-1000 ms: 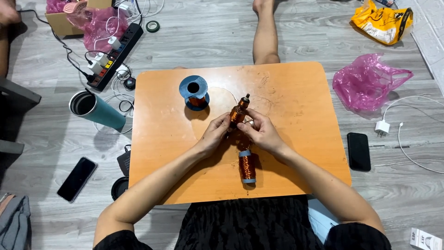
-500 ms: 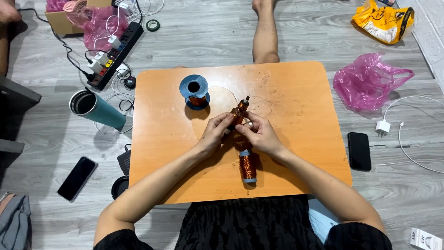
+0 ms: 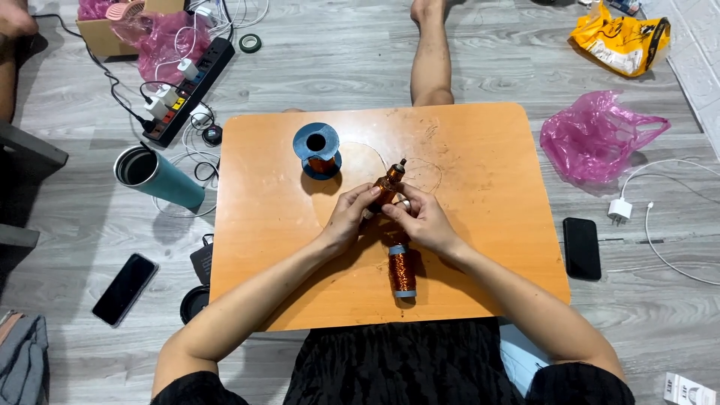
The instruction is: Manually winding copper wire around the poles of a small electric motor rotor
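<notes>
Over the middle of a small orange table [image 3: 487,195], my left hand [image 3: 347,219] and my right hand [image 3: 424,220] both grip a slim copper-wound coil [image 3: 388,184], tilted with its dark tip pointing up and away. A thin wire loops across the tabletop from the coil toward a blue spool of copper wire [image 3: 316,150] standing at the back left. A second copper spool with pale blue ends [image 3: 402,271] lies on its side just below my hands, near the table's front edge.
On the grey floor lie a teal tumbler [image 3: 157,178] and a black phone [image 3: 124,289] at left, and a power strip [image 3: 184,94] with plugs at the back left. A second phone [image 3: 582,248], a white charger [image 3: 622,211] and a pink bag [image 3: 596,136] lie at right. A bare leg [image 3: 432,52] stretches beyond the table.
My hands have shifted only slightly on the coil, which stays tilted in the same place. Nothing else has moved.
</notes>
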